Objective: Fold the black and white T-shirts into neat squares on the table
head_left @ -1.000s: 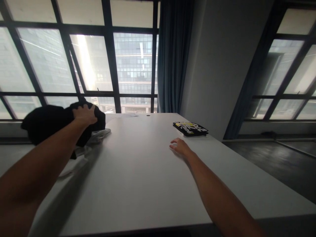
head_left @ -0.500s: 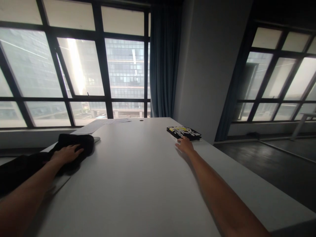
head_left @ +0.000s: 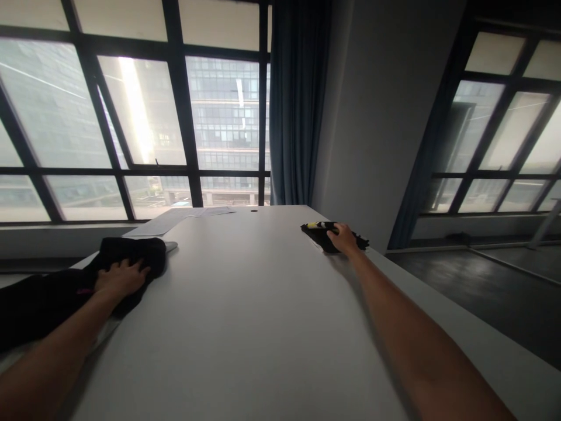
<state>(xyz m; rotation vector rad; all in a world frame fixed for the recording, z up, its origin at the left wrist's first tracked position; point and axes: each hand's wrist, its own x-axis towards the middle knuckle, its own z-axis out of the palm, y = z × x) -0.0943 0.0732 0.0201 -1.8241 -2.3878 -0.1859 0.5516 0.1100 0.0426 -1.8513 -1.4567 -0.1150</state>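
Note:
My left hand [head_left: 123, 277] lies flat, with its fingers spread, on a bundled black cloth [head_left: 153, 252] at the table's left side. More dark fabric trails from it to the left edge of the view, with a small pink mark on it. Over at the right, my right hand [head_left: 344, 238] is closed on a folded black cloth [head_left: 326, 242] with a yellow and white print. Its near part is raised, so only a thin strip of the print shows at the back. Something white shows under its left edge.
The white table [head_left: 236, 310] stretches forward to the windows, with a small dark round hole [head_left: 254, 211] near its far edge. White paper sheets [head_left: 169, 221] lie at the back left. A blue curtain [head_left: 293, 117] and a grey pillar [head_left: 368, 117] stand beyond.
My right hand has closed on the printed black cloth and raised its near part, hiding most of the print. My left hand stays on the black cloth, fingers more spread.

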